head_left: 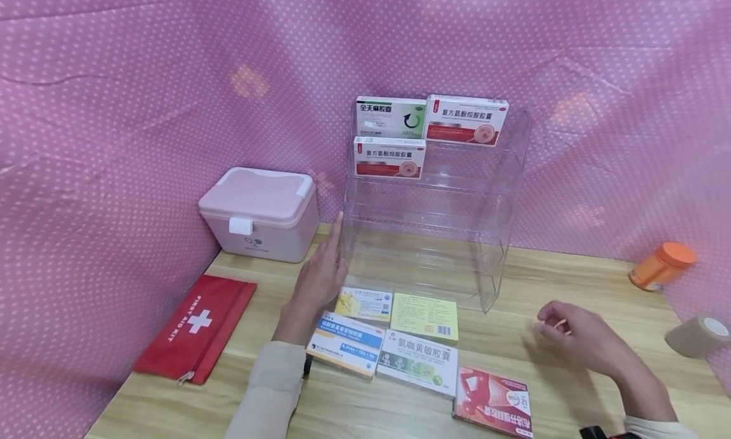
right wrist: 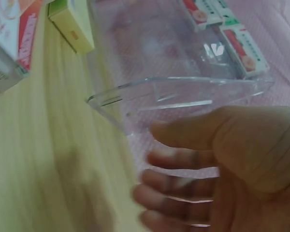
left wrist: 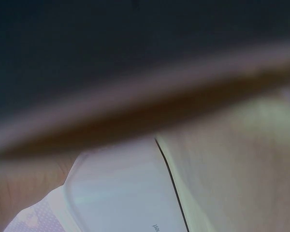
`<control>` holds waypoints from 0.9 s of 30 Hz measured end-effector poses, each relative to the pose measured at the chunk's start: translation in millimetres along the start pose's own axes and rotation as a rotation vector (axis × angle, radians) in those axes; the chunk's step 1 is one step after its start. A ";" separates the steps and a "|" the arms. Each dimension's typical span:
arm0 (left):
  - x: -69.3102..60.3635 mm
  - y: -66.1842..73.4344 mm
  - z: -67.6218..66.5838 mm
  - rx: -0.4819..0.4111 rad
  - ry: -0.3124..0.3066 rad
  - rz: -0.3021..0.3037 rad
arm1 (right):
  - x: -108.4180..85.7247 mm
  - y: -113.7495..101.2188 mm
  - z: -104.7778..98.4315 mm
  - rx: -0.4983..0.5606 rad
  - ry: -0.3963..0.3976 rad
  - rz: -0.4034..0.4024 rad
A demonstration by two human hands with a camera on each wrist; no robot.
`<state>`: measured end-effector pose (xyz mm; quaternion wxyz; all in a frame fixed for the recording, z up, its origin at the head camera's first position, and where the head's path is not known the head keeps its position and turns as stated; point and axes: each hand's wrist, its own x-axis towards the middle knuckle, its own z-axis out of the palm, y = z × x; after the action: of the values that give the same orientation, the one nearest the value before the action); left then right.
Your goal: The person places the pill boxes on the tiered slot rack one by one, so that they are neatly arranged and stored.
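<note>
A: Edges and room?
B: Wooden table (head_left: 571, 275), one; back edge against pink dotted cloth (head_left: 114, 109). Strip of wood between right hand (head_left: 585, 337) and rack. Left hand (head_left: 321, 273) in a narrower space, between rack and pink storage box (head_left: 259, 226). Red pouch (head_left: 197, 328) left of the left hand; orange jar (head_left: 657, 268) and tan roll (head_left: 693, 337) beyond the right.

A: Main items?
B: Clear rack (head_left: 434, 225), one, upright, just right of the left hand and ahead of the right. Upper tiers: green-and-white box, red-and-white box beside it, another red-and-white box one tier down. On the table between the hands, five medicine boxes, lying flat: yellow-and-white box (head_left: 364, 303), yellow-green box (head_left: 424, 315), blue-and-white box (head_left: 345, 342), green-and-white capsule box (head_left: 417, 361), red box (head_left: 492, 401). Blue-and-white nearest the left hand, red one before the right.

A: Hands?
B: Left: index finger straight alongside the rack's left side; contact, cannot tell; left wrist view mostly blocked by a dark blur. Right: fingers loosely bent, thumb apart from them, holding nothing, beside the rack.
</note>
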<state>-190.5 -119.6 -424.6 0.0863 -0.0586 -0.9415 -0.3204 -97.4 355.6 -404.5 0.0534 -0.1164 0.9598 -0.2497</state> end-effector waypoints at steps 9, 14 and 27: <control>-0.6 -0.9 0.3 -0.017 -0.008 -0.004 | -13.8 9.8 8.9 0.200 -0.417 -0.072; -0.5 -1.9 0.5 -0.012 -0.011 -0.011 | -19.7 3.9 12.2 0.379 -0.560 -0.081; -1.5 -0.6 -0.2 -0.016 -0.005 -0.008 | -20.7 -17.9 24.8 0.326 -0.549 -0.124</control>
<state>-189.2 -120.2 -425.1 0.0821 -0.0565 -0.9394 -0.3280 -69.9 334.1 -416.4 0.3127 -0.2275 0.8481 -0.3622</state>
